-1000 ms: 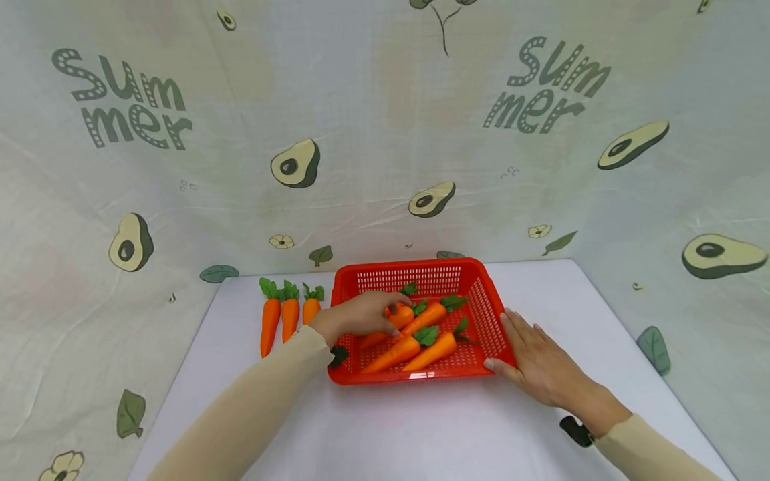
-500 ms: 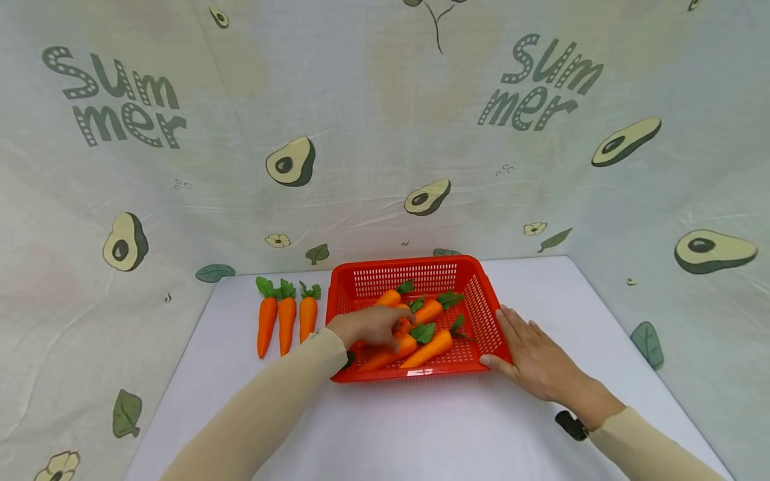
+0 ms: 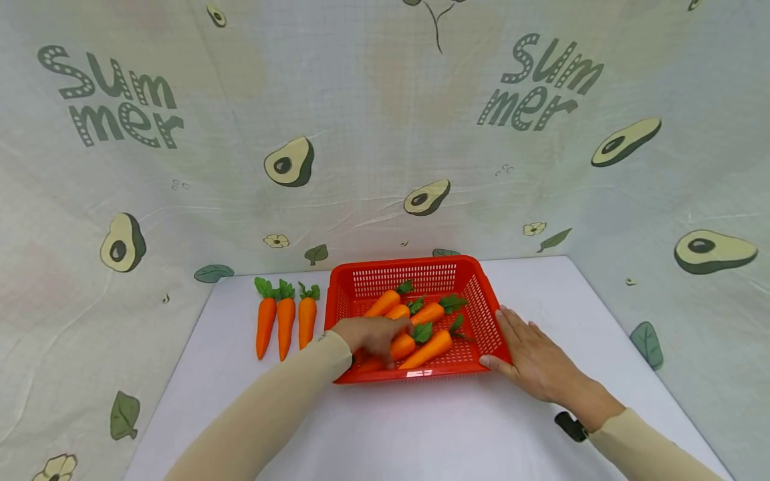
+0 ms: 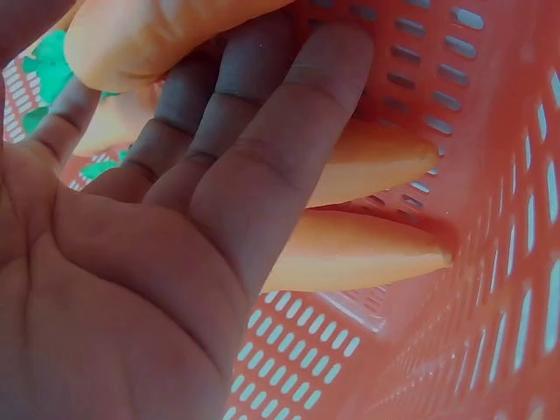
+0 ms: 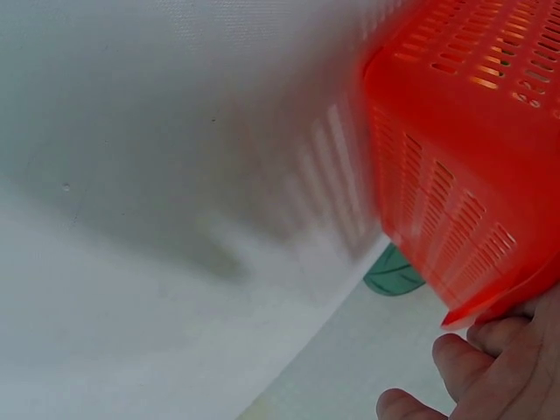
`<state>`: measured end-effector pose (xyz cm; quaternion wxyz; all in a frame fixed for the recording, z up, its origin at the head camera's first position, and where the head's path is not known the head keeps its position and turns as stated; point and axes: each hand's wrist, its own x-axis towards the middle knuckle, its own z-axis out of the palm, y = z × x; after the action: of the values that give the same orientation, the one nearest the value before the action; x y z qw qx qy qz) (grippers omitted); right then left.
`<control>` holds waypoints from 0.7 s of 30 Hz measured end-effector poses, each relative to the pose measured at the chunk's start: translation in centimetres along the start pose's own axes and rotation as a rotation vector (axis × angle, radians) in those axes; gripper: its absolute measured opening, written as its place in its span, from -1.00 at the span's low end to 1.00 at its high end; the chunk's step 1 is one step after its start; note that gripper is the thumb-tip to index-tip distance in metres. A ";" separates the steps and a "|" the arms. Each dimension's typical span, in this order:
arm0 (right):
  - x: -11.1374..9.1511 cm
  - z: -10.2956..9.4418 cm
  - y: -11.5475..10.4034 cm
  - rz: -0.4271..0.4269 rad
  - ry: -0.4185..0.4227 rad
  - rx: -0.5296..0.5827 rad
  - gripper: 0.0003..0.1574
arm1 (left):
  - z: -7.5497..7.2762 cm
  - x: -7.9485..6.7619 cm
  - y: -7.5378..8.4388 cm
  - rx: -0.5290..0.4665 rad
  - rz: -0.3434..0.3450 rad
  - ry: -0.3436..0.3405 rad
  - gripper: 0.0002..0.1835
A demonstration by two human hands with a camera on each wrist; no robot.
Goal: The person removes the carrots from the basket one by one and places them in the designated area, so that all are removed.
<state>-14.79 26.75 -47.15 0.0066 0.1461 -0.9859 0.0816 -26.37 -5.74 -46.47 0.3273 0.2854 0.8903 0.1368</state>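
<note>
My left hand [image 3: 375, 334] is down inside the red plastic basket [image 3: 415, 262]. Its thumb and fingers straddle the front-left carrot [image 3: 402, 347], holding it near the leafy end. In the left wrist view a carrot [image 4: 149, 35] lies against the fingers, with further carrot tips [image 4: 359, 254] beyond them. Other orange carrots with green tops, such as this one [image 3: 436, 349], lie around the hand in the basket. My right hand [image 3: 538, 361] rests along the basket's right side with fingers straight, its thumb at the front right corner.
Three carrots [image 3: 285, 327] lie side by side on the white table [image 3: 445, 427], left of the basket, leaves toward the back. A printed cloth [image 3: 361, 133] hangs behind and at both sides. The basket's walls are raised and perforated.
My left hand has lowered toward the front of the basket and come round the front-left carrot. The right hand stays at the basket's right side. The head view has shifted slightly.
</note>
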 end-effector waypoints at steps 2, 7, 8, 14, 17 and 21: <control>0.0 0.0 0.0 -0.001 0.002 -0.006 0.30 | 0.0 0.0 0.0 0.009 0.004 -0.001 -0.33; 0.1 0.1 0.1 -0.005 0.003 -0.015 0.30 | -0.1 0.2 -0.2 -0.030 0.033 0.002 -0.30; 0.1 0.1 0.1 -0.005 0.003 -0.014 0.30 | -0.2 0.1 -0.2 -0.045 0.045 0.008 -0.30; 0.1 -0.1 -0.1 0.000 -0.005 -0.008 0.31 | -1.3 -0.6 -0.6 -0.173 0.109 0.046 -0.35; 0.1 -0.1 -0.2 0.002 -0.009 -0.012 0.31 | -1.8 -0.6 -1.1 -0.214 0.116 0.082 -0.37; 0.1 0.0 -0.1 -0.002 -0.002 -0.018 0.31 | -2.2 -0.6 -1.3 -0.264 0.107 0.140 -0.35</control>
<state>-14.83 26.63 -47.10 0.0070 0.1473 -0.9864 0.0725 -28.03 -7.27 -45.08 0.2916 0.2765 0.8688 0.2893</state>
